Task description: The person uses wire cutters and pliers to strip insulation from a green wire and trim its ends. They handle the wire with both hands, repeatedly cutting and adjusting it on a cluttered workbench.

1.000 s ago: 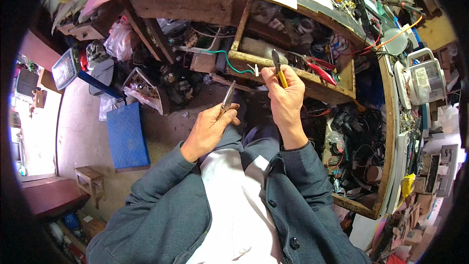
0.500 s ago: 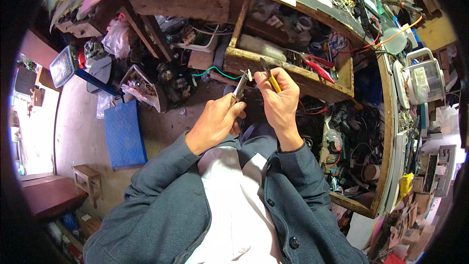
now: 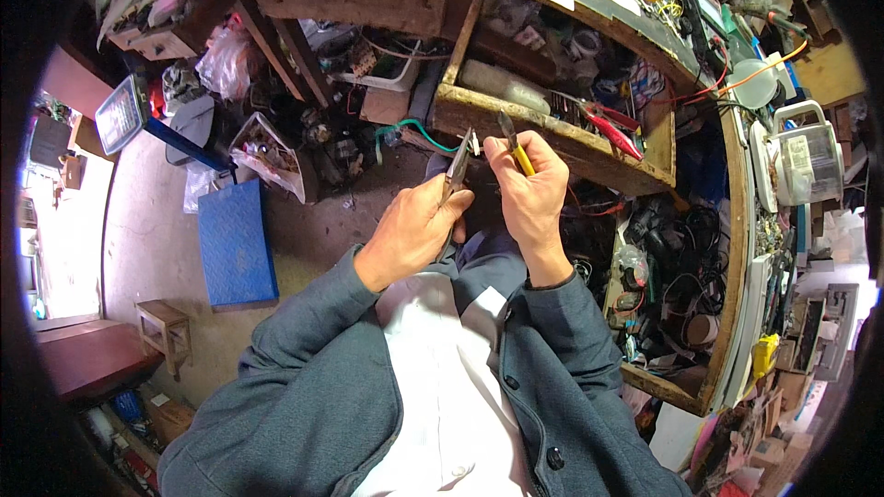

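Note:
My left hand is closed around a pair of pliers with long metal jaws, pointing up and away from me. At the jaw tips sits a small white piece, and a green wire runs leftward from there. Whether the jaws grip the wire or the white piece, I cannot tell. My right hand pinches a tool with a yellow handle and dark metal tip, held just right of the white piece; its exact kind is unclear. Both hands are above my lap.
Ahead is an open wooden drawer with red-handled pliers on it. Another wooden compartment at right is full of dark cables. A blue board, a scale and a small wooden stool are on the left.
The green wire has shifted and now bends into a loop at its left end. The pliers in my left hand point slightly more upright. Both hands keep their tools, and the whole view has shifted slightly.

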A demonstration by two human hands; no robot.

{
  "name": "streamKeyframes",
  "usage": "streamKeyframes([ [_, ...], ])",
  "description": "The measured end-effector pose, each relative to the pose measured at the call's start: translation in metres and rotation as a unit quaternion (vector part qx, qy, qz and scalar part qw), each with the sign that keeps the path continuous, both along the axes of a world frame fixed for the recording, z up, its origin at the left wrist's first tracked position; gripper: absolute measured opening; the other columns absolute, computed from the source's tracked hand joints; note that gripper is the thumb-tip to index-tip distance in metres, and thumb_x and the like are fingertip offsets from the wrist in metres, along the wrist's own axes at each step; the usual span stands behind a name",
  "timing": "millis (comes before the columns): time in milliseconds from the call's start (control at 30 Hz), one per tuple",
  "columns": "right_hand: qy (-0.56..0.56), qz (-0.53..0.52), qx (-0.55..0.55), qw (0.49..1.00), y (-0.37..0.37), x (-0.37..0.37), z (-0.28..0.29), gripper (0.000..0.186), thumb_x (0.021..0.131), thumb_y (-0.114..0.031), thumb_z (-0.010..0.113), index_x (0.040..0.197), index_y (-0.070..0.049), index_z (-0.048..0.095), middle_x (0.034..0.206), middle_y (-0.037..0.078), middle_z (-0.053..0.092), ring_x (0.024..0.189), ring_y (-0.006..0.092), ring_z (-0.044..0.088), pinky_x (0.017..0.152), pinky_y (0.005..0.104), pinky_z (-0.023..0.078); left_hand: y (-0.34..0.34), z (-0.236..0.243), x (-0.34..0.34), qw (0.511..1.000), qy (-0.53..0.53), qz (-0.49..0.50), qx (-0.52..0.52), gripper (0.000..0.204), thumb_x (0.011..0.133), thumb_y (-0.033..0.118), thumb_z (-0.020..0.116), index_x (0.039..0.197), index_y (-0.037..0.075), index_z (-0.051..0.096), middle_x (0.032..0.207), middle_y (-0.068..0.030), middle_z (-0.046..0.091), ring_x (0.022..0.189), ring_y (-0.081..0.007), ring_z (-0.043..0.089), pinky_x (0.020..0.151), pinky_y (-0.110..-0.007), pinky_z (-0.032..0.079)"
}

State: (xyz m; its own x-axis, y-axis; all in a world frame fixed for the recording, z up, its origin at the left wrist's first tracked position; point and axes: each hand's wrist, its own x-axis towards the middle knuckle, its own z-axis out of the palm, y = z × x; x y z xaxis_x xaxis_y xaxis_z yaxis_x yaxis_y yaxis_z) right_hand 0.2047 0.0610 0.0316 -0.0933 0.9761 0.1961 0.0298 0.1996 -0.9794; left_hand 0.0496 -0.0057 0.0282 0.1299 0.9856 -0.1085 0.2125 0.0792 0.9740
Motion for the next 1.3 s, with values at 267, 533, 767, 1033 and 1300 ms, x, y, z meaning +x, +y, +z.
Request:
streamKeyframes([
  [267, 0.094, 0.068, -0.124, 0.985, 0.002, 0.006, 0.013, 0.015, 0.096, -0.017, 0.071, 0.092, -0.006, 0.062, 0.074, -0.008, 0.056, 0.060, -0.0005, 0.045, 0.051, 0.0179, 0.035, -0.001, -0.009, -0.005, 0.930, -0.321, -0.063, -0.170, 0.030, 0.107, 0.033, 0.050, 0.093, 0.006, 0.050, 0.069, -0.0054, 0.060, 0.060, -0.0192, 0.065, 0.052, -0.031, 0.053],
  [533, -0.223, -0.034, 0.082, 0.971, 0.061, 0.036, 0.030, 0.031, 0.095, -0.027, 0.067, 0.103, -0.003, 0.050, 0.075, 0.009, 0.059, 0.066, 0.0222, 0.057, 0.061, 0.0369, 0.048, -0.002, 0.003, -0.017, 0.855, -0.467, -0.083, -0.210, 0.032, 0.108, 0.036, 0.046, 0.094, 0.008, 0.047, 0.065, -0.0074, 0.052, 0.052, -0.0226, 0.060, 0.047, -0.038, 0.055],
  [767, -0.584, -0.021, 0.119, 0.803, 0.114, 0.022, 0.048, 0.036, 0.094, -0.030, 0.061, 0.110, 0.002, 0.052, 0.091, 0.027, 0.070, 0.091, 0.0457, 0.068, 0.078, 0.0527, 0.053, -0.004, 0.013, -0.024, 0.791, -0.550, -0.102, -0.248, 0.034, 0.108, 0.040, 0.043, 0.093, 0.010, 0.046, 0.061, -0.0037, 0.048, 0.046, -0.0203, 0.057, 0.042, -0.037, 0.052],
  [1033, -0.592, 0.060, 0.056, 0.801, 0.160, 0.023, 0.017, 0.042, 0.092, -0.036, 0.065, 0.110, 0.001, 0.061, 0.111, 0.030, 0.066, 0.107, 0.0437, 0.064, 0.092, 0.0499, 0.052, -0.005, 0.017, -0.032, 0.765, -0.586, -0.099, -0.248, 0.032, 0.109, 0.038, 0.040, 0.094, 0.011, 0.044, 0.061, -0.0030, 0.048, 0.045, -0.0195, 0.055, 0.041, -0.036, 0.051],
  [1300, -0.709, -0.023, 0.104, 0.697, 0.123, 0.090, 0.067, 0.048, 0.085, -0.048, 0.071, 0.104, -0.004, 0.064, 0.103, 0.021, 0.066, 0.102, 0.0403, 0.064, 0.086, 0.0497, 0.053, -0.003, 0.019, -0.026, 0.837, -0.515, 0.031, -0.185, 0.029, 0.108, 0.035, 0.046, 0.094, 0.009, 0.045, 0.064, -0.0057, 0.049, 0.049, -0.0216, 0.057, 0.043, -0.038, 0.053],
])
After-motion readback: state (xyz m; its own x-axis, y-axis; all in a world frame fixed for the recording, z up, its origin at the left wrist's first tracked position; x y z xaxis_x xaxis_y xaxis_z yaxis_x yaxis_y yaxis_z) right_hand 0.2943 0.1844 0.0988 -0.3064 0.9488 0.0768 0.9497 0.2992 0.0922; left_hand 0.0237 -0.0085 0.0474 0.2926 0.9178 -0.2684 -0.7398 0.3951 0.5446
